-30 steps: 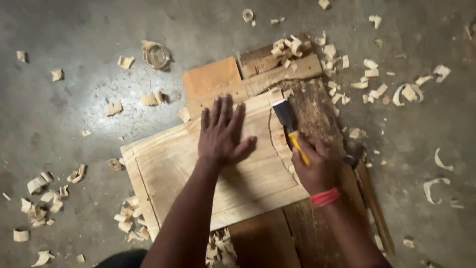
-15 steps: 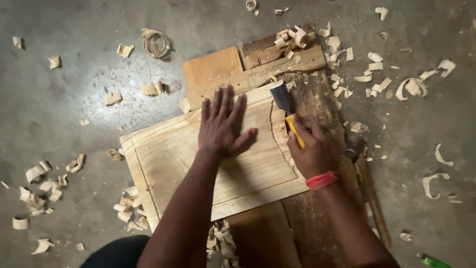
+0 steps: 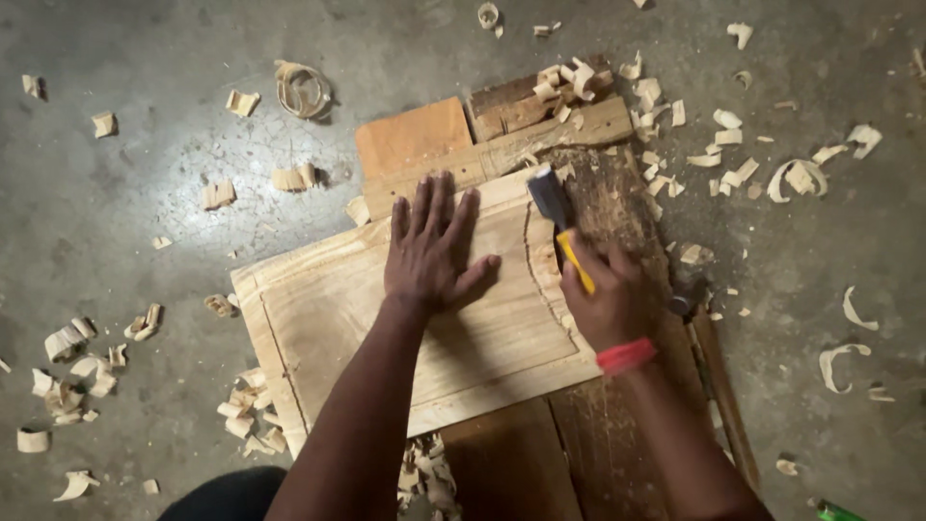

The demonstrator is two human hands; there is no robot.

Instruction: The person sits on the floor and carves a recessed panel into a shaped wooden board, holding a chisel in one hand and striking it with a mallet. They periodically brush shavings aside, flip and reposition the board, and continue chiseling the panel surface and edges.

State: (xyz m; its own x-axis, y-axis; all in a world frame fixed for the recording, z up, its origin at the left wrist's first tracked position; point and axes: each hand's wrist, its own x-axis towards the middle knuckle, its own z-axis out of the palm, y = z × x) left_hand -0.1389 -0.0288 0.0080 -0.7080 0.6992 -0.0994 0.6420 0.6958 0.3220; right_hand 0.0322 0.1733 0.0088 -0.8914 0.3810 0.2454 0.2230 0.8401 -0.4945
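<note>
A pale carved wooden panel (image 3: 338,318) with a recessed border lies on dark boards on the floor. My left hand (image 3: 434,246) presses flat on its upper middle, fingers spread. My right hand (image 3: 603,294), with a red band at the wrist, grips a yellow-handled tool with a dark metal head (image 3: 552,198). The head rests at the panel's right edge, beside a curved cut line.
Rough wooden blocks (image 3: 540,121) and an orange-brown board (image 3: 410,135) lie past the panel's far edge. Dark planks (image 3: 598,193) run under and right of it. Wood shavings (image 3: 68,367) are scattered over the grey concrete floor on all sides.
The view has shifted slightly. My right hand has drawn the tool a little down along the panel's right edge. My left hand stays flat on the panel.
</note>
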